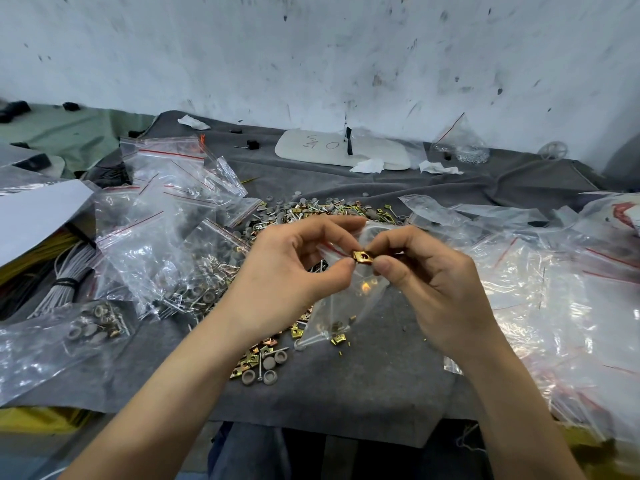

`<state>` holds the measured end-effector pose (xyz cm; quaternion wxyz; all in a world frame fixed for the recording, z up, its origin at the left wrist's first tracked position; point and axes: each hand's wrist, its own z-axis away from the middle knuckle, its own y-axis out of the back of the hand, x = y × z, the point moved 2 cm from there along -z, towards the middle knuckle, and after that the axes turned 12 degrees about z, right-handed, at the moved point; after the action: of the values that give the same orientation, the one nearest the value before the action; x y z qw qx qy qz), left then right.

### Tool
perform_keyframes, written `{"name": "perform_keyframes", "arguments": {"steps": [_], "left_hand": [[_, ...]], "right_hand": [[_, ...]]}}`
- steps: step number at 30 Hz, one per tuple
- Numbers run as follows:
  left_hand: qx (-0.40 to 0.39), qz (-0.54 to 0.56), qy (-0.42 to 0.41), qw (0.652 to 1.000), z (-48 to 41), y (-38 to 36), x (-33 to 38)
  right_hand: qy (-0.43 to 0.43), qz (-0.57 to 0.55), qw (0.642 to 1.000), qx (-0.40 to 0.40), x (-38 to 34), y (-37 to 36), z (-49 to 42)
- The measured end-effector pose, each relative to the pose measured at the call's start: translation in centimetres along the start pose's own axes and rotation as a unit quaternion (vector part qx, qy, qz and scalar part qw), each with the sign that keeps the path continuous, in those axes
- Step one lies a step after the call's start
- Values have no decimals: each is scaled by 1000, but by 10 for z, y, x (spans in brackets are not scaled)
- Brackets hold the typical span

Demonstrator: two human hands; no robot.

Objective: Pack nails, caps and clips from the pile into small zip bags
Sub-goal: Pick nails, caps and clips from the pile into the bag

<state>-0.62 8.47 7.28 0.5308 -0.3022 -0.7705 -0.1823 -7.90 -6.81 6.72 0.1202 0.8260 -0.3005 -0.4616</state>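
Note:
A small clear zip bag [349, 303] with a red seal line hangs between my hands above the grey cloth; a few pieces lie in its bottom. My left hand [287, 271] pinches the bag's mouth. My right hand [426, 275] pinches a gold metal clip [362, 257] right at that mouth. The pile of nails, grey caps and gold clips [311, 211] spreads behind and below my hands, with more pieces [263, 358] near the front edge.
Filled zip bags [166, 216] heap up on the left, and one packed bag [93, 323] lies nearer. Empty bags [554, 271] cover the right side. Bundled wires [69, 271] lie far left. A white pad [332, 148] and tissue scraps sit at the back.

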Motion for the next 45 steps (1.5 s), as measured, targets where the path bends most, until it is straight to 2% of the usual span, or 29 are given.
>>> {"name": "perform_keyframes", "arguments": {"steps": [5,7,9,11,16,27,31,39,45], "left_hand": [[16,-24,20,999,-3,1,-3],[23,-57,21,998,-5,2,-4],[24,-81,26,996,-8,3,-5],[27,-97,29,995,-9,3,-7],[55,-130,1,990,-10,3,-7],[74,-140,34,987,-12,8,-11],[64,-170,11,983,-12,9,-15],[17,-192,-1,981,-12,7,-17],[-8,-261,-40,965,-12,2,-15]], "right_hand": [[-5,36,999,-13,1,-2,-4],[30,107,994,-23,-3,-3,-5],[91,222,971,-17,-8,-6,-8],[113,271,956,3,-12,-7,-12],[76,260,962,23,-17,-6,-21],[134,331,932,54,-20,-17,-17],[110,350,930,24,-22,-17,-18],[-9,345,931,-114,-26,-14,-30],[-39,364,916,-163,-26,-15,-35]]}}
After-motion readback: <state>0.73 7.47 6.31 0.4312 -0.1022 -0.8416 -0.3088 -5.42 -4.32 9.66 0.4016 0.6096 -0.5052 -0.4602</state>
